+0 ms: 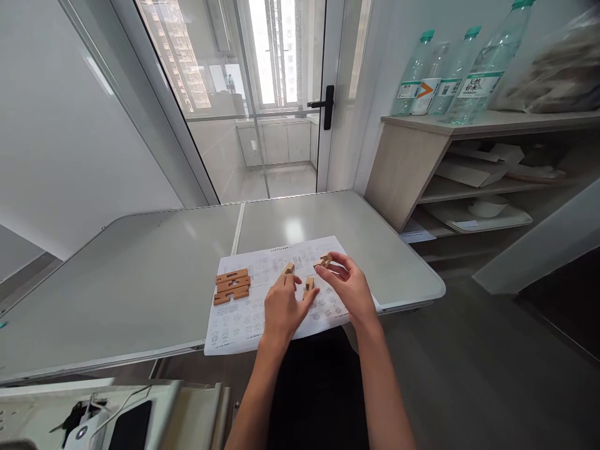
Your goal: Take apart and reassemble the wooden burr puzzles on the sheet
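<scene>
Three small pale wooden puzzle pieces are around my hands over a printed sheet (276,250). My right hand (349,287) pinches a notched wooden puzzle piece (323,260) between thumb and fingers, above the sheet's right part. My left hand (282,309) rests low over the sheet, thumb spread away from the fingers. Just beyond its fingertips is a second piece (289,268); whether they touch is unclear. A third piece (309,284) stands beside the left thumb, its lower part hidden. Three brown slotted wooden strips (232,286) lie side by side at the sheet's left.
The sheet overhangs the front edge of a grey table (154,275). A glass door (281,144) is behind it. Plastic bottles (478,87) stand on a shelf unit (412,150) at right. A phone (131,426) and cables lie on a lower surface at front left.
</scene>
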Action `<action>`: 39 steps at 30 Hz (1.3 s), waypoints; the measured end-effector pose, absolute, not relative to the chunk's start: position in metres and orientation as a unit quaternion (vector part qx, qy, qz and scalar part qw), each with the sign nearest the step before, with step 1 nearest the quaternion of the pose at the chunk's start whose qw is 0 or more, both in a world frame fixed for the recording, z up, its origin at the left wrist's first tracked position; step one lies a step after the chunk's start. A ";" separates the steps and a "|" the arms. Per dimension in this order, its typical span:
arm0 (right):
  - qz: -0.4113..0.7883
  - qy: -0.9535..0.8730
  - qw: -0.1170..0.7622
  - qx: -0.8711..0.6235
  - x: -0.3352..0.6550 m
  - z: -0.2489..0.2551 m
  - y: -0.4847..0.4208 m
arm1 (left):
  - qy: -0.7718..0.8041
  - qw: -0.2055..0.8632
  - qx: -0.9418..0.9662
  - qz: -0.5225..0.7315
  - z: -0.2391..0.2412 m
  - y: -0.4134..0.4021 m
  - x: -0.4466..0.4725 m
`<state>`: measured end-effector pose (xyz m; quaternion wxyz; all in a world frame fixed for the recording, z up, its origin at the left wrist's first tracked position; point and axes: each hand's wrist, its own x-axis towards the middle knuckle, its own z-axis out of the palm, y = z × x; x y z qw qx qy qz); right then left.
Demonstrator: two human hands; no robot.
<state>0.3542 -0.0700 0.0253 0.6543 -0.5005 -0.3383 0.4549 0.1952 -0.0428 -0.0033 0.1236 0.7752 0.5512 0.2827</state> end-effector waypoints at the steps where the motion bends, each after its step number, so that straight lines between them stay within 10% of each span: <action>1: 0.456 -0.339 0.655 -0.498 0.354 0.026 -0.070 | 0.555 0.127 0.777 0.267 -0.004 -0.044 0.197; 7: 0.449 -0.344 0.658 -0.496 0.356 0.027 -0.070 | 0.539 0.226 0.744 0.324 -0.012 -0.039 0.198; 17: 0.497 -0.348 0.653 -0.453 0.344 0.025 -0.069 | 0.293 0.764 0.367 0.442 0.007 -0.035 0.188; 39: 0.551 -0.342 0.661 -0.377 0.333 0.035 -0.075 | 0.305 0.731 0.483 0.375 0.017 -0.051 0.191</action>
